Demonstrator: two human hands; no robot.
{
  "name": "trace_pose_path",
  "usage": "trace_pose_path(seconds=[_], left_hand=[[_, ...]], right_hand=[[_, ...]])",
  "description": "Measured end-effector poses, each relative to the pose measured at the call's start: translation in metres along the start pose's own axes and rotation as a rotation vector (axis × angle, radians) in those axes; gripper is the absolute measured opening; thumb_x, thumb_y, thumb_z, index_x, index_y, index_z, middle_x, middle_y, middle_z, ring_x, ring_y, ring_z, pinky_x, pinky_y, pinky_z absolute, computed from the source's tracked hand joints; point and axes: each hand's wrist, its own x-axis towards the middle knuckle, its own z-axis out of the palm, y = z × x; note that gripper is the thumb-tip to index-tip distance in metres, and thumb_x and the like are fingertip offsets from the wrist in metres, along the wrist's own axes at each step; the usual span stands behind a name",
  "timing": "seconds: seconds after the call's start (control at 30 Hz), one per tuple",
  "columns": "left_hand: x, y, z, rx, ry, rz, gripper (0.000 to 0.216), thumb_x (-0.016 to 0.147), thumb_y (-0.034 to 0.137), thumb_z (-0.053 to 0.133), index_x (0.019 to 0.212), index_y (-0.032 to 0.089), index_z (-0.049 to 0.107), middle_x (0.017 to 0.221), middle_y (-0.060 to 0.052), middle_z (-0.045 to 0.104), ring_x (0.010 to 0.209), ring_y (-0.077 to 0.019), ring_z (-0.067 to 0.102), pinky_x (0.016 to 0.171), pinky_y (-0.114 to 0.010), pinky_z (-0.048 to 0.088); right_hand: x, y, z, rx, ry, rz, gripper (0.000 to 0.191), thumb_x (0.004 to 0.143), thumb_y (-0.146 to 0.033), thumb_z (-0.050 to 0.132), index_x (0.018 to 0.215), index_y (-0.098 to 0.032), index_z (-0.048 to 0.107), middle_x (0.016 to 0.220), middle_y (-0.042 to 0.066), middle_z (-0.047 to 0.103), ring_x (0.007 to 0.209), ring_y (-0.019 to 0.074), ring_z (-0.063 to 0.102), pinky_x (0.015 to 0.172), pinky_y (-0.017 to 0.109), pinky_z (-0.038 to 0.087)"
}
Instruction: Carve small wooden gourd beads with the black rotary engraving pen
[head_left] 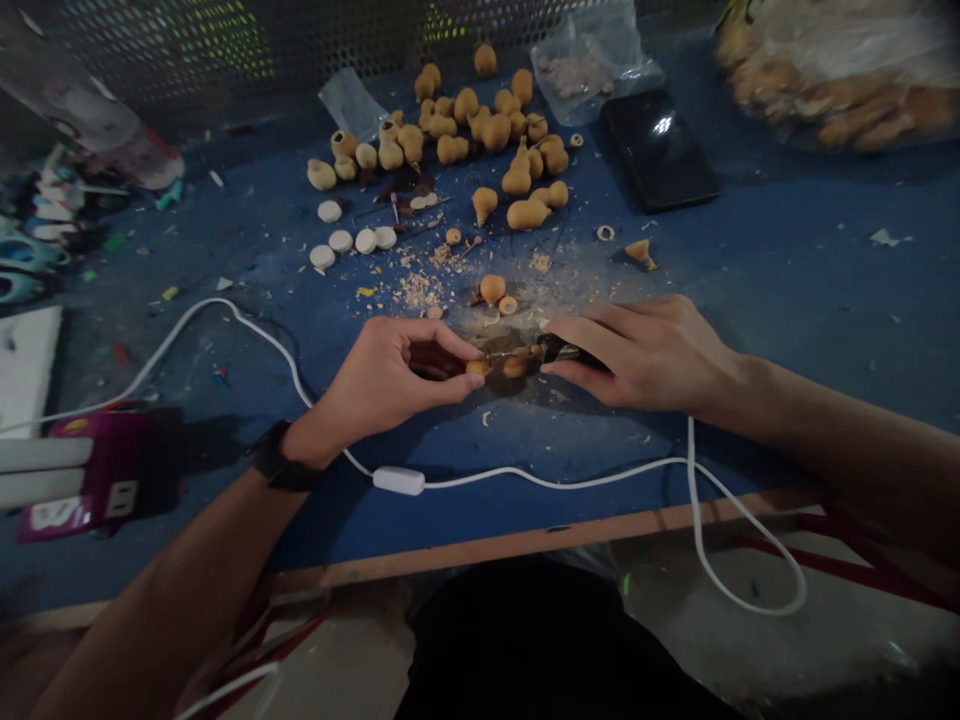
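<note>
Hands (386,378) (645,352) together around small gourd (516,366)

We could not establish the full form of the dark tool (570,350): the right hand (637,355) covers most of it. Its thin shaft (499,354) is too fine to show where its tip meets the small gourd (478,367), which is partly hidden by the fingers of the left hand (390,375). The plastic bag of gourds (832,75) is cut off by the top and right edges. The left forearm (172,570) and right forearm (847,460) run out of frame. The clutter (45,215) along the left edge is too blurred to identify.
</note>
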Motion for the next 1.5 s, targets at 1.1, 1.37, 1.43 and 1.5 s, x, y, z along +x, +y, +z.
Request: trace_pose_path(seconds=[1.1, 1.37, 1.43, 1.5], left_hand=[[-0.0010, 0.0043, 0.0008, -0.025, 0.015, -0.084, 0.017, 0.080, 0.032, 0.100, 0.091, 0.025, 0.090, 0.088, -0.005, 0.092, 0.080, -0.0262, 0.090, 0.075, -0.033, 0.075], [0.0001, 0.0074, 0.0021, -0.010, 0.024, -0.051, 0.020, 0.079, 0.032, 0.100, 0.091, 0.020, 0.090, 0.085, -0.006, 0.091, 0.077, -0.0221, 0.089, 0.073, -0.028, 0.074], [0.0003, 0.0073, 0.0024, -0.019, 0.026, -0.045, 0.020, 0.079, 0.032, 0.100, 0.090, 0.019, 0.090, 0.084, -0.006, 0.091, 0.075, -0.0212, 0.088, 0.073, -0.027, 0.073], [0.0003, 0.0068, 0.0021, -0.024, 0.027, -0.047, 0.020, 0.079, 0.032, 0.101, 0.090, 0.020, 0.090, 0.083, -0.006, 0.091, 0.075, -0.0213, 0.088, 0.072, -0.027, 0.073]], right_hand=[[0.0007, -0.0006, -0.0044, 0.061, 0.000, -0.009, 0.033, 0.123, -0.045, 0.062, 0.130, -0.020, 0.082, 0.093, 0.008, 0.084, 0.076, 0.0220, 0.073, 0.064, 0.035, 0.037], [0.0000, -0.0005, -0.0035, 0.035, -0.004, -0.019, 0.034, 0.122, -0.046, 0.062, 0.130, -0.020, 0.082, 0.094, 0.008, 0.084, 0.076, 0.0221, 0.075, 0.064, 0.035, 0.039], [-0.0003, -0.0008, -0.0029, 0.024, -0.006, -0.013, 0.034, 0.123, -0.046, 0.060, 0.130, -0.020, 0.082, 0.094, 0.008, 0.084, 0.075, 0.0220, 0.075, 0.065, 0.035, 0.040], [-0.0005, -0.0011, -0.0024, 0.023, -0.002, -0.014, 0.034, 0.123, -0.046, 0.061, 0.130, -0.020, 0.082, 0.094, 0.008, 0.084, 0.075, 0.0221, 0.075, 0.065, 0.035, 0.040]])
